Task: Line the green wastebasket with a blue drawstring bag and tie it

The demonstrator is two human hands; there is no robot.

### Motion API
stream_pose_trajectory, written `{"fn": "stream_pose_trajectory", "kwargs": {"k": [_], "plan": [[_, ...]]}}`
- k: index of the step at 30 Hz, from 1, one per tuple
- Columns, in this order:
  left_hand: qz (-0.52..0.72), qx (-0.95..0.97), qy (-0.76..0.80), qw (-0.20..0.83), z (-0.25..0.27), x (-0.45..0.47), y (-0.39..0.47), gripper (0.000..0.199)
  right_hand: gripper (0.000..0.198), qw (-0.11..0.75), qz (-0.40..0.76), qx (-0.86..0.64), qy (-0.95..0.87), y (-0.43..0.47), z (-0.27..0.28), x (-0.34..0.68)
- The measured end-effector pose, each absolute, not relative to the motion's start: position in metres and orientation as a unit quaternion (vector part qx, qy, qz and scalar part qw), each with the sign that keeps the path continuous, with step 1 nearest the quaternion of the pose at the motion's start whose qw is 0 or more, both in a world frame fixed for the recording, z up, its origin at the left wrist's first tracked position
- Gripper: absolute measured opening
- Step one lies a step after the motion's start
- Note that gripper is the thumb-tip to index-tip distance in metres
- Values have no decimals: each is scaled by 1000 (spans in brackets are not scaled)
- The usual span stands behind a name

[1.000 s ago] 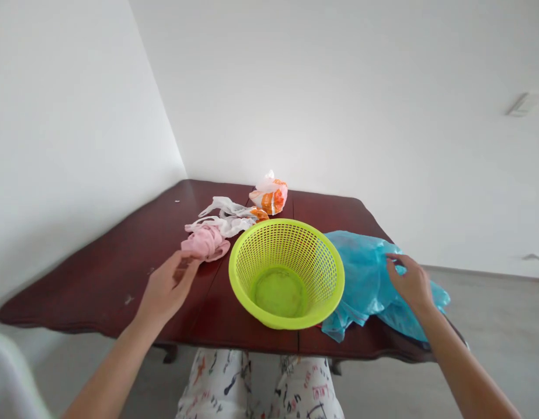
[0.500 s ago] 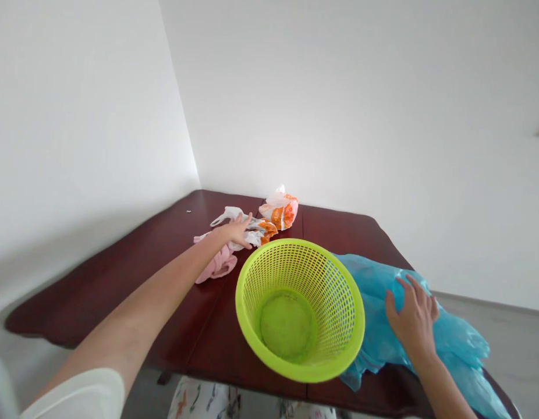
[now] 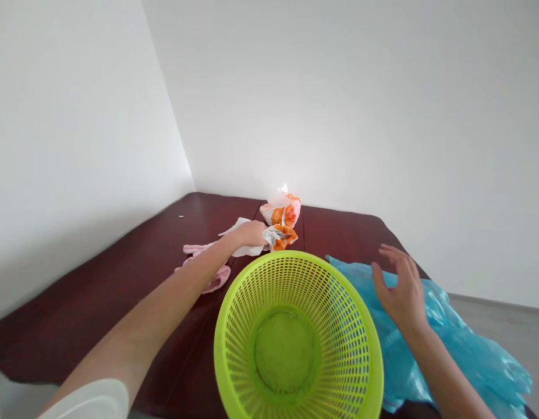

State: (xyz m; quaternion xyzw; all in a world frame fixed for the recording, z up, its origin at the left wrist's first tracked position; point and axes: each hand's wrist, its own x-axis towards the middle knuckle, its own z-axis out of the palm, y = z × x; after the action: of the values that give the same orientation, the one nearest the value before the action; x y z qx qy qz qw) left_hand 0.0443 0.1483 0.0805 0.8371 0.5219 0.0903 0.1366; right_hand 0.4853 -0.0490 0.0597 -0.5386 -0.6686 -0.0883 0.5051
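Note:
My left hand (image 3: 252, 234) is closed on a crumpled white and orange plastic bag (image 3: 282, 237) just beyond the basket, its fingertips partly hidden by the plastic. Under and beside that wrist lie white plastic (image 3: 248, 251) and a pink cloth-like item (image 3: 217, 279). My right hand (image 3: 400, 285) hovers with fingers apart over a large blue plastic bag (image 3: 465, 343), holding nothing. Between my arms stands a lime-green slotted basket (image 3: 224, 326), with nothing inside it.
A tied white and orange plastic bag (image 3: 283, 209) sits at the back of the dark red-brown table (image 3: 134, 279), near the white wall (image 3: 339, 105). A tiny pale scrap (image 3: 181, 216) lies at the far left. The blue bag hangs over the table's right edge.
My left hand has gone from spread fingers to a grip on the white and orange bag, shifting it right. My right hand has lifted off the blue bag. The basket appears nearer.

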Motion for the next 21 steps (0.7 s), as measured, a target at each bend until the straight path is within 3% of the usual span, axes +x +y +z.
{"fn": "stream_pose_trajectory", "kwargs": {"k": [2, 5, 7, 10, 13, 15, 18, 21], "plan": [[113, 848, 501, 130, 86, 51, 147, 34, 66, 505, 5, -515, -692, -6, 70, 456], [160, 866, 459, 117, 91, 67, 144, 35, 111, 474, 240, -473, -703, 57, 66, 397], [200, 866, 446, 107, 91, 80, 143, 39, 127, 472, 348, -424, -691, 91, 56, 355], [254, 855, 441, 100, 84, 92, 144, 45, 104, 509, 463, -385, -615, 127, 43, 308], [283, 847, 437, 111, 72, 88, 141, 51, 70, 549, 465, -397, -569, 145, 38, 293], [288, 844, 433, 133, 62, 79, 133, 71, 61, 575, 455, -402, -549, 151, 38, 295], [295, 820, 432, 234, 48, 67, 122, 111, 55, 607, 448, -395, -524, 152, 39, 302], [365, 732, 417, 396, 38, 71, 120, 99, 55, 623, 440, -376, -526, 149, 41, 302]]}}
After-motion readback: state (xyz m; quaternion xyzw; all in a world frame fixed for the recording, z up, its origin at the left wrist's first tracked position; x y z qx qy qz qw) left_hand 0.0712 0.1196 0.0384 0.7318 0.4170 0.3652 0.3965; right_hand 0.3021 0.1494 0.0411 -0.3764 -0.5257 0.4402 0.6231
